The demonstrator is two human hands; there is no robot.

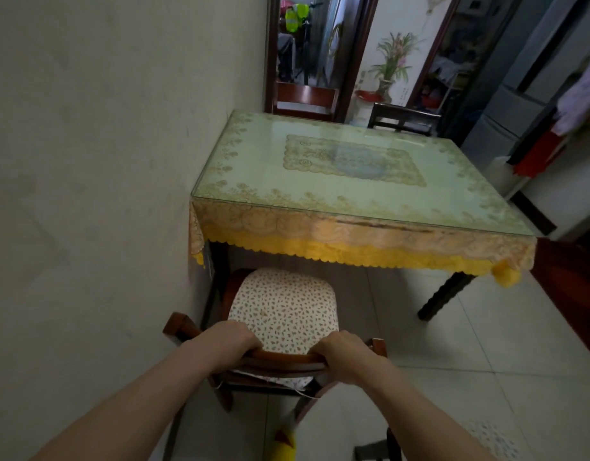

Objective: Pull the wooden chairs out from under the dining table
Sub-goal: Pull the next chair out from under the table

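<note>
A dark wooden chair [283, 357] with a floral seat cushion [283, 307] stands at the near side of the dining table [363, 221], beside the left wall. Only the front of its seat lies under the table's yellow cloth fringe. My left hand [228, 339] and my right hand [345, 356] both grip the curved top rail of its backrest. Two more wooden chairs stand at the table's far side, one at the far left [305, 99] and one at the far right [403, 119], with only their backrests showing.
A plain wall runs close along the left of the chair and table. A dark table leg [441, 296] stands on the pale tiled floor at the right. Another dark chair [377, 450] shows at the bottom edge. A grey cabinet [506, 128] and hanging clothes [580, 94] are at the far right.
</note>
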